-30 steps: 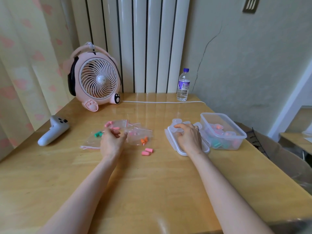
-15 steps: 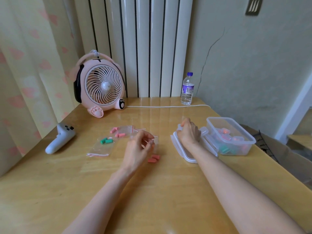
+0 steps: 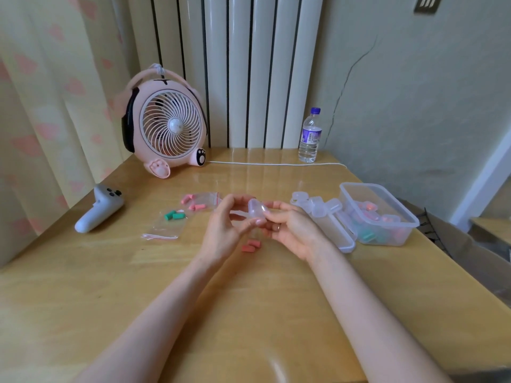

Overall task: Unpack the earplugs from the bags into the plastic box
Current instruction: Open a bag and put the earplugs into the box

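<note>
Two loose earplugs (image 3: 251, 246) on table (image 3: 249, 313); small clear case (image 3: 257, 209) held between both hands.
Earplugs lie side by side, long axes roughly left-right, just below the gap between the hands. Left hand (image 3: 225, 230) is nearer, right hand (image 3: 294, 230) slightly further. Both pinch the case, so neither is free. Plastic box (image 3: 403, 205) sits well right, past the right hand; bags (image 3: 166, 226) lie left.

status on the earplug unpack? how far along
Done: the plastic box already holds pink and green earplugs. In hand: the left hand and right hand both grip a small clear case, with two loose coral earplugs on the table below. Left: one bag with green earplugs and one bag with pink earplugs, plus empty clear cases on the lid.
</note>
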A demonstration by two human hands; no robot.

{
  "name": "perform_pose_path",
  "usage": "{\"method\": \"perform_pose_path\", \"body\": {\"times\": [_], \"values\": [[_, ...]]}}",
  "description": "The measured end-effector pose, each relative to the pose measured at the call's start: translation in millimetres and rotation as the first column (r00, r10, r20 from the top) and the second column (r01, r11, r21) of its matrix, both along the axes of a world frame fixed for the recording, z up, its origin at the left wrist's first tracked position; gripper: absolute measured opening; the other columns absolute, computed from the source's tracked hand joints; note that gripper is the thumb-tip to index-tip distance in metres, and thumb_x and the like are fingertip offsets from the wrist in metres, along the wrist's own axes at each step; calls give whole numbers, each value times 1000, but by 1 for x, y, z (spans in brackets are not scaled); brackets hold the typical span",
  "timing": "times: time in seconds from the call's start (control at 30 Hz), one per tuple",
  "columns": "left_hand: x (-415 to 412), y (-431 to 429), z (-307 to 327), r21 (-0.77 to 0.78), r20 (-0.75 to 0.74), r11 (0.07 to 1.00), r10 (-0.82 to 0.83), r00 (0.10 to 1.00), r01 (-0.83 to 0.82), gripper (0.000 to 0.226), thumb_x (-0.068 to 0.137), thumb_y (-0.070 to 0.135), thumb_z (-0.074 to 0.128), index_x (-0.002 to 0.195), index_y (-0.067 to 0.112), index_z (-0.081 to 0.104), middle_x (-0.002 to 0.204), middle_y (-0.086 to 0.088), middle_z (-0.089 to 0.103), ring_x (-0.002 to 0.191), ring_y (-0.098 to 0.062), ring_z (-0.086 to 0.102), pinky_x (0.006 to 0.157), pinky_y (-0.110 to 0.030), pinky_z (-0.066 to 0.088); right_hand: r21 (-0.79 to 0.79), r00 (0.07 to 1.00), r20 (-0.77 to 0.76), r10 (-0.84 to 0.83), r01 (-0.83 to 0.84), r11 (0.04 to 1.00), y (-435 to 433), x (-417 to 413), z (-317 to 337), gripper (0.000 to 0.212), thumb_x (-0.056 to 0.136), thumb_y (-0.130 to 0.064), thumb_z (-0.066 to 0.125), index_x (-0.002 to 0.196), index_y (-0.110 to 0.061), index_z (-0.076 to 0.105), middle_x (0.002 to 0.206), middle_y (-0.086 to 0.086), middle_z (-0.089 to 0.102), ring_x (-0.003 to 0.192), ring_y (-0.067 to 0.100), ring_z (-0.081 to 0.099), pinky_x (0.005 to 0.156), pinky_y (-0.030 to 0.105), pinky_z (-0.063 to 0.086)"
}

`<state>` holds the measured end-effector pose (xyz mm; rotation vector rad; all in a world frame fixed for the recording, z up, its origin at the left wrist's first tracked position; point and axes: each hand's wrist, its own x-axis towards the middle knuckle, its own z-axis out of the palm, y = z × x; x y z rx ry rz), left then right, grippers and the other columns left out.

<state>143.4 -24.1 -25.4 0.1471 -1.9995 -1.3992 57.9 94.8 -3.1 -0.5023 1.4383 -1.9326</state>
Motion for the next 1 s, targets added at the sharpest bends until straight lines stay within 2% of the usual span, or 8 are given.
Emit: {"method": "perform_pose_path", "body": {"times": [0.13,0.3,0.47,0.57,0.63,0.77,0.9,1.0], "values": [[0,7,1,-10,26,999,-31,999,32,34,74,4,75,101,11,55,99,-3,61,74,6,61,53,-7,47,-60,996,73,49,-45,997,3,3,-12,24,89,8,50,112,1,53,86,18,66,81,29,62,71,40,57],[-1,5,-1,22,37,998,-62,997,62,37,71,4,77,97,12,52,90,-2,61,69,0,63,52,-12,49,-74,998,17,59,-58,996,5,4,-14,24,90,-5,55,114,1,55,89,16,67,77,23,65,71,41,57],[-5,-3,-5,-189,25,982,24,999,-19,36,64,13,84,89,11,57,83,-2,65,74,-8,61,59,-9,47,-5,992,-98,74,-74,997,2,12,-14,44,73,-26,71,108,-3,59,86,17,66,74,23,63,65,39,57],[-6,-3,-6,-229,29,973,-10,1000,16,40,61,13,86,88,8,58,83,-11,66,75,-15,64,55,-16,53,47,989,-146,32,-26,999,3,13,-13,37,82,-18,68,112,0,57,80,12,67,57,13,64,56,29,55],[-6,-3,-7,-239,43,970,-24,999,34,42,60,12,87,89,7,57,83,-14,66,75,-17,66,54,-19,54,73,988,-152,4,7,997,3,11,-14,39,81,-16,70,113,2,57,81,12,66,56,12,63,59,28,55],[-7,-1,-9,-232,72,972,-26,997,43,45,60,5,86,90,8,53,86,-7,59,70,3,59,48,-14,50,139,968,-241,-75,111,984,1,9,-19,36,79,-18,74,108,-2,61,77,9,69,53,10,61,68,31,57],[-10,-11,-18,-515,-7,852,109,994,-97,43,62,26,84,92,13,57,89,7,56,75,1,50,62,-27,49,116,955,-260,-145,180,977,0,7,-20,28,80,-13,73,104,-3,62,83,12,66,60,13,62,67,31,55],[-10,-20,-20,-548,-40,821,168,985,-162,43,67,35,79,98,14,57,92,10,56,78,-6,52,64,-33,49,48,933,-280,-226,249,967,3,3,-18,21,82,0,67,101,-6,63,83,10,60,66,13,60,63,24,52]]}}
